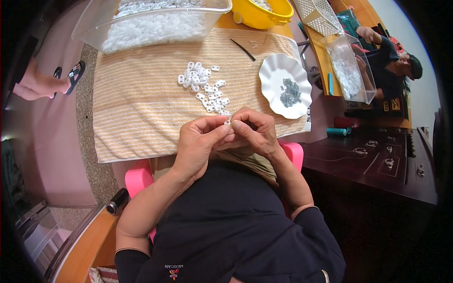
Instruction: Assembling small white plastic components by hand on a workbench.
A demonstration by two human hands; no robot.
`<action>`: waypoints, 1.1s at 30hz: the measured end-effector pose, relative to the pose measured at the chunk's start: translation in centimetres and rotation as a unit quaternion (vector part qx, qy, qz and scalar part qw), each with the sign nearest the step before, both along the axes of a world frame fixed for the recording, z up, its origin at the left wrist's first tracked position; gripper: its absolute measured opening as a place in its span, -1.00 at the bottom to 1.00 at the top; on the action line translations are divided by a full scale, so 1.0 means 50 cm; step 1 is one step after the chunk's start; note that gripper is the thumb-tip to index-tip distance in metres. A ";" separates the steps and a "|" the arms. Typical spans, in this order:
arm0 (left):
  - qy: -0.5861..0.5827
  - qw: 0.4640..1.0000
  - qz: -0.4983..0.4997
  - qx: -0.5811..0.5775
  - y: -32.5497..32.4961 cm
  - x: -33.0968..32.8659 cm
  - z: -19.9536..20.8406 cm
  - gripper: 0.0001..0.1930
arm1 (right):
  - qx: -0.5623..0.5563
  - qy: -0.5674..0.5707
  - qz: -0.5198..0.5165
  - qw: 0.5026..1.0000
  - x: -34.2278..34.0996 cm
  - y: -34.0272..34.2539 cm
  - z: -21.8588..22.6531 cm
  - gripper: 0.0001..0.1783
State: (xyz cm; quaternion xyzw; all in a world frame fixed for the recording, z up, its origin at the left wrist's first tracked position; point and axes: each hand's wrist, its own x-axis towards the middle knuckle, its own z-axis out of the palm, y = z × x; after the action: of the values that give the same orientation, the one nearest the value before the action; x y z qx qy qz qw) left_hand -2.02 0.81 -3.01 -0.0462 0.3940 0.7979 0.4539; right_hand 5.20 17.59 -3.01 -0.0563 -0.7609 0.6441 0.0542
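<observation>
Near the front edge of the towel-covered table, my left hand (200, 141) pinches a small white plastic piece with holes (228, 122) between thumb and fingertips. My right hand (257, 132) meets it there, thumb and forefinger closed against the piece's edge; anything tiny between them is too small to make out. Just beyond my fingertips lies a loose group of white two-hole pieces (214, 99), with a denser heap of rounder white two-hole pieces (193, 78) behind it. To the right, a white wavy-edged plate (270, 78) carries a pile of small grey bits (290, 93).
A clear bin (87, 30) full of white pieces stands at the back left, a yellow basin (259, 19) beside it. A thin black pointed tool (243, 50) lies on the striped towel (137, 104). At right, another person (389, 59) sits by a clear bin (368, 89).
</observation>
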 end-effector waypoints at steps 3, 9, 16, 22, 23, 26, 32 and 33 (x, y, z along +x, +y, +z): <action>0.009 1.000 -0.002 -0.002 0.000 0.001 -0.001 -0.80 | -0.018 -0.011 -0.004 1.000 0.000 -0.005 0.008 -0.89; 0.027 1.000 0.001 -0.011 0.001 0.006 -0.001 -0.78 | 0.010 -0.038 0.003 0.999 0.002 0.000 0.014 -0.89; 0.041 0.999 -0.001 -0.008 0.000 0.010 0.000 -0.78 | 0.023 -0.028 0.019 0.999 -0.001 -0.003 0.026 -0.87; 0.047 0.999 -0.006 0.003 -0.001 0.006 0.003 -0.78 | -0.022 -0.043 0.019 0.999 -0.004 -0.007 0.036 -0.86; 0.047 0.999 -0.007 0.005 -0.001 0.006 0.003 -0.78 | -0.039 -0.053 0.017 0.998 -0.004 -0.008 0.041 -0.86; 0.042 0.999 -0.007 0.005 0.000 0.006 0.005 -0.78 | -0.037 -0.058 0.020 0.997 -0.004 -0.002 0.034 -0.85; 0.031 0.999 -0.003 0.015 -0.001 0.003 -0.004 -0.80 | -0.028 -0.085 0.038 0.995 -0.010 0.009 0.038 -0.83; 0.032 0.999 -0.002 0.016 -0.001 0.003 -0.002 -0.80 | -0.019 -0.082 0.048 0.995 -0.012 0.012 0.038 -0.83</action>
State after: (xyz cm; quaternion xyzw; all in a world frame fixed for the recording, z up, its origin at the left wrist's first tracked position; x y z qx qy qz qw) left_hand -1.89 0.76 -3.12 -0.0130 0.3954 0.8045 0.4431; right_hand 4.60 18.20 -1.13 -0.0731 -0.7524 0.6534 -0.0402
